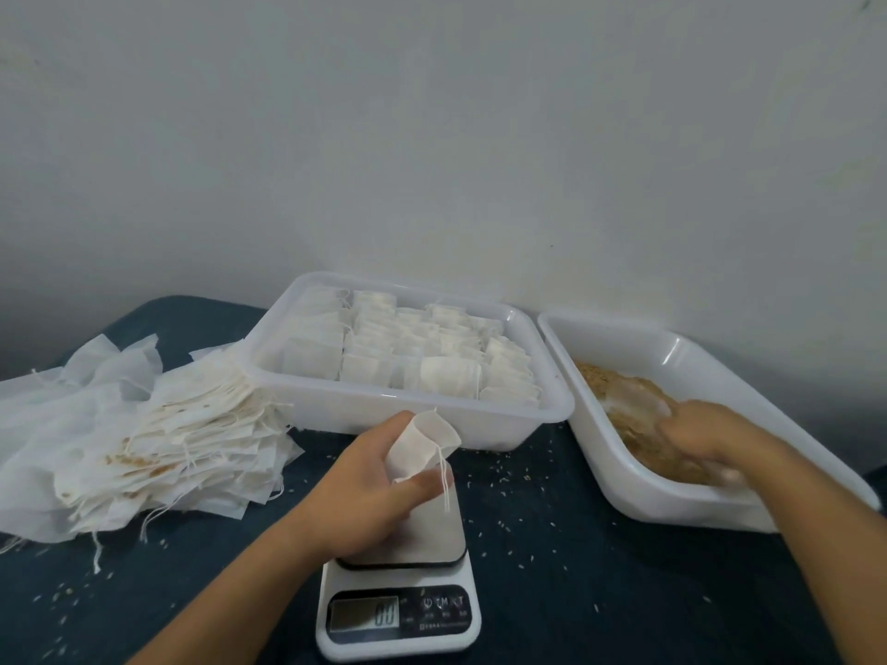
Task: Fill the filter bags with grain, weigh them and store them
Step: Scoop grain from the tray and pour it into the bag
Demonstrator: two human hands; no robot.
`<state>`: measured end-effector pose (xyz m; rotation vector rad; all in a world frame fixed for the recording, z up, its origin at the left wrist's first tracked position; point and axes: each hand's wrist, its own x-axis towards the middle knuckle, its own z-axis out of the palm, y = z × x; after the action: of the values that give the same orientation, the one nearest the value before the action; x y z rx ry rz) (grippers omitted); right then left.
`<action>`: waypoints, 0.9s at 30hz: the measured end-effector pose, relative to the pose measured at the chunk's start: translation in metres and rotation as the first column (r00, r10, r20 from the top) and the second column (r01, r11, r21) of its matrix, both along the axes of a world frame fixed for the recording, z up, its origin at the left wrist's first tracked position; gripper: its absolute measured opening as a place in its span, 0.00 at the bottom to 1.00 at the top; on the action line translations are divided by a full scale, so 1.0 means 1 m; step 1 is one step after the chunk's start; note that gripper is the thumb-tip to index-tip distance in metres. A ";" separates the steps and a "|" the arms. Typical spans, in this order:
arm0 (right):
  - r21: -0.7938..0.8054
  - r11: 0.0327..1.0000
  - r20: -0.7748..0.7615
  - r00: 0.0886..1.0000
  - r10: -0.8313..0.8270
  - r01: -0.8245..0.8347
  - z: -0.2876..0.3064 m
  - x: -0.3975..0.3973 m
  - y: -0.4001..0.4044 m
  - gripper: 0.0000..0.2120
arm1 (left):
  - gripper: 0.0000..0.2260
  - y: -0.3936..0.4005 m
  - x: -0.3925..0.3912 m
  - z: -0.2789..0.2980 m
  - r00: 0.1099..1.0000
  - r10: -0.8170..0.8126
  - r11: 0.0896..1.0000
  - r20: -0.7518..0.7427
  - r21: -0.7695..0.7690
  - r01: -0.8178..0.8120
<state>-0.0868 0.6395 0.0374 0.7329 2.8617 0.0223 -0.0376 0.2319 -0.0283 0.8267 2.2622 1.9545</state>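
Note:
My left hand (369,487) holds an empty white filter bag (422,443) with its mouth open, above the small white kitchen scale (398,611), whose display reads zero. A drawstring hangs from the bag. My right hand (705,434) reaches into the white grain tray (672,501) on the right, fingers curled down in the brown grain (633,424); motion blur hides what it grips. A white storage tray (408,415) behind the scale holds several filled bags in rows.
A loose pile of empty filter bags (144,434) lies on the left of the dark blue table (552,568). Spilled grains are scattered over the cloth around the scale. A pale wall stands close behind the trays.

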 end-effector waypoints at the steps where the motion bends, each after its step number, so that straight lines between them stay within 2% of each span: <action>1: -0.006 1.000 -0.023 1.000 -0.017 0.016 0.000 0.000 0.005 0.18 | 0.06 0.000 0.000 0.000 1.000 0.001 1.000 0.002 0.000 -0.001; 5: 0.015 0.996 -0.063 0.994 -0.089 0.090 0.001 -0.003 0.023 0.17 | 0.06 0.001 0.001 0.000 1.000 -0.001 1.000 0.002 -0.015 0.001; 8: 0.091 0.992 -0.073 0.994 -0.080 0.086 0.000 -0.004 0.034 0.14 | 0.06 0.002 0.001 -0.001 1.000 0.008 1.000 0.008 -0.021 -0.008; 12: 0.128 0.985 -0.181 0.979 -0.089 0.113 -0.010 -0.016 0.041 0.11 | 0.06 0.003 0.000 -0.004 0.999 0.051 0.997 -0.005 -0.052 -0.052; 16: 0.028 0.993 -0.247 0.964 -0.101 0.111 -0.019 -0.042 0.032 0.16 | 0.06 0.002 -0.002 -0.004 0.998 0.065 0.996 -0.007 -0.065 -0.065; 21: -0.173 0.984 -0.289 0.957 -0.013 -0.039 -0.025 -0.072 0.000 0.16 | 0.11 0.002 -0.002 -0.006 0.997 0.078 0.993 0.011 -0.093 -0.077; 25: -0.417 0.906 -0.325 0.943 -0.067 -0.079 -0.028 -0.076 -0.013 0.13 | 0.11 0.002 -0.002 -0.008 0.997 0.072 0.993 0.004 -0.095 -0.072; 27: -0.573 0.819 -0.335 0.922 -0.196 -0.034 -0.027 -0.071 -0.010 0.10 | 0.12 0.004 -0.001 -0.008 0.998 0.070 0.994 0.005 -0.088 -0.069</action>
<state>-0.1574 0.6292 0.0101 0.7863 2.9063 -1.0595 -0.0388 0.2356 -0.0366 0.7391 2.3840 1.8662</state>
